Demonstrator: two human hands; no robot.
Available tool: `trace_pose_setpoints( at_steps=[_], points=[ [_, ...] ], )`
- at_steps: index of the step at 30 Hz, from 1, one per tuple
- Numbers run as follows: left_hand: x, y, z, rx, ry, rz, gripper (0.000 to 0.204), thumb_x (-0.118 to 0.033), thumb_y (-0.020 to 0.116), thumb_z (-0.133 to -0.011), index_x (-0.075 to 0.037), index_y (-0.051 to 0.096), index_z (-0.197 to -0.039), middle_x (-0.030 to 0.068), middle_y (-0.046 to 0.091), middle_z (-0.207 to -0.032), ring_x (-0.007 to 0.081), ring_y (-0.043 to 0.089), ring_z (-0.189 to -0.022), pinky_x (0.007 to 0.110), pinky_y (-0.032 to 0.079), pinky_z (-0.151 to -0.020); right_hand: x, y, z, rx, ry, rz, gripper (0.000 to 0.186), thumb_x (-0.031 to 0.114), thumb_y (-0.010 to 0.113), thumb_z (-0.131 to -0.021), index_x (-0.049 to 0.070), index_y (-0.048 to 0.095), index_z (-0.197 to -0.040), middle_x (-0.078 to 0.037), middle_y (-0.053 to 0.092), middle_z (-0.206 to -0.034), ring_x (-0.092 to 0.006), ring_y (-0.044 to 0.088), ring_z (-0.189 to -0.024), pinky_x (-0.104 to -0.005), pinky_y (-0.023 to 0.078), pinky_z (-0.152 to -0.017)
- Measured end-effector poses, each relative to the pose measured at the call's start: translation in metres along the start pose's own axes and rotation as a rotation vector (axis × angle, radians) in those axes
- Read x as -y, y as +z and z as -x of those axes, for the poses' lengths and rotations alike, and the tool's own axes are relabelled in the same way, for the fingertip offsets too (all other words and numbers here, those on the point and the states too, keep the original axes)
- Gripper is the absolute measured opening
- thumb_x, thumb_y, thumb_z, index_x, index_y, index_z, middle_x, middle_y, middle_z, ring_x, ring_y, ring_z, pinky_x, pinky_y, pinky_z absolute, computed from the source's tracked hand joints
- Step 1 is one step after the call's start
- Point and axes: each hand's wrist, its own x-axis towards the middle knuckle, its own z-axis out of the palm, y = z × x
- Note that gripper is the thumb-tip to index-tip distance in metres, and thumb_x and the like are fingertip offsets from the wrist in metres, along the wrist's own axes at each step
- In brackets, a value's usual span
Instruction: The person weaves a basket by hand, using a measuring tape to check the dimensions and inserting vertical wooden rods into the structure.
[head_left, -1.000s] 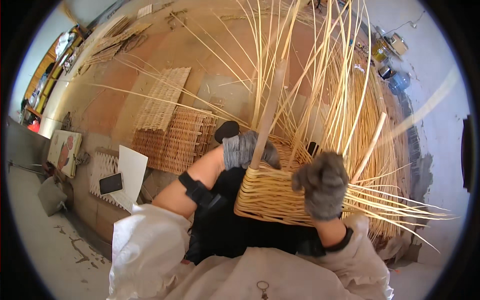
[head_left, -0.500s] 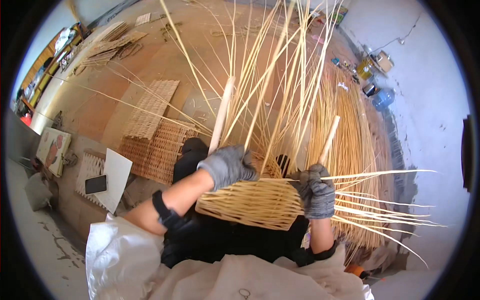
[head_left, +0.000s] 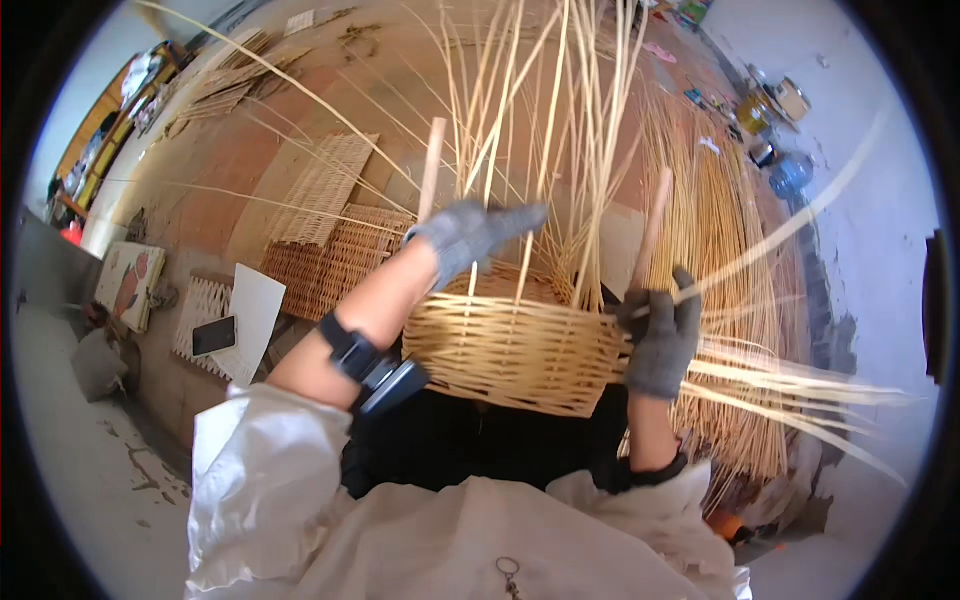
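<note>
A half-woven wicker basket of pale willow rods sits before my lap, its woven side toward me. Above its far left rim, my left hand in a grey glove stretches its fingers to the right among the upright rods, open. At the basket's right end my gloved right hand has a long willow rod between its fingers, blurred and slanting up to the right. Loose rod ends fan out right of that hand. Two thick wooden sticks stand at the basket's corners, a left one and a right one.
A large bundle of willow rods lies on the floor at right, beside the wall. Woven panels lie at left, near a phone and a white board. A blue water jug stands far right.
My left hand has lifted off the rim and straightened its fingers. My right hand has moved up slightly, and the rod by it has swung upward. The basket's side now faces me more.
</note>
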Motion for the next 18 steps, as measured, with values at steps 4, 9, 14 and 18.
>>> trace_pose_setpoints(
  at_steps=[4, 9, 14, 18],
  points=[
    [-0.045, 0.020, -0.014, -0.205, -0.093, -0.554, 0.079, -0.046, 0.068, -0.076, 0.005, 0.040, -0.129, 0.0213, 0.046, -0.130, 0.0331, 0.047, -0.119, 0.032, 0.035, -0.102, 0.034, 0.021, 0.013, 0.036, -0.085, 0.149, 0.023, 0.013, 0.049, -0.092, 0.000, 0.053, -0.111, -0.009, 0.058, -0.078, -0.0143, 0.057, -0.065, -0.0261, 0.049, -0.057],
    [-0.027, 0.075, -0.005, -0.179, 0.185, -0.638, 0.083, -0.043, 0.067, -0.076, -0.004, 0.028, -0.138, 0.0212, 0.040, -0.135, 0.0346, 0.042, -0.123, 0.033, 0.029, -0.106, 0.043, -0.022, -0.010, -0.260, 0.084, -0.113, 0.010, 0.002, 0.051, -0.087, 0.001, 0.053, -0.096, -0.008, 0.054, -0.072, -0.0145, 0.056, -0.063, -0.0282, 0.050, -0.057],
    [0.004, 0.109, 0.012, 0.038, 0.127, -0.440, 0.042, -0.040, 0.070, -0.073, -0.006, 0.063, -0.098, 0.0138, 0.066, -0.086, 0.0298, 0.062, -0.083, 0.036, 0.047, -0.077, 0.019, -0.053, -0.050, -0.058, -0.010, 0.289, 0.021, -0.001, 0.056, -0.082, 0.003, 0.054, -0.102, -0.008, 0.056, -0.083, -0.0175, 0.058, -0.067, -0.0334, 0.052, -0.069],
    [0.002, 0.123, 0.021, -0.196, 0.155, -0.479, 0.037, -0.040, 0.066, -0.077, -0.006, 0.064, -0.092, 0.0169, 0.065, -0.082, 0.0306, 0.063, -0.080, 0.037, 0.049, -0.072, 0.039, 0.009, -0.098, -0.002, -0.091, 0.573, 0.037, 0.004, 0.057, -0.082, 0.004, 0.047, -0.118, -0.009, 0.057, -0.097, -0.0200, 0.059, -0.081, -0.0338, 0.051, -0.077]
  ],
)
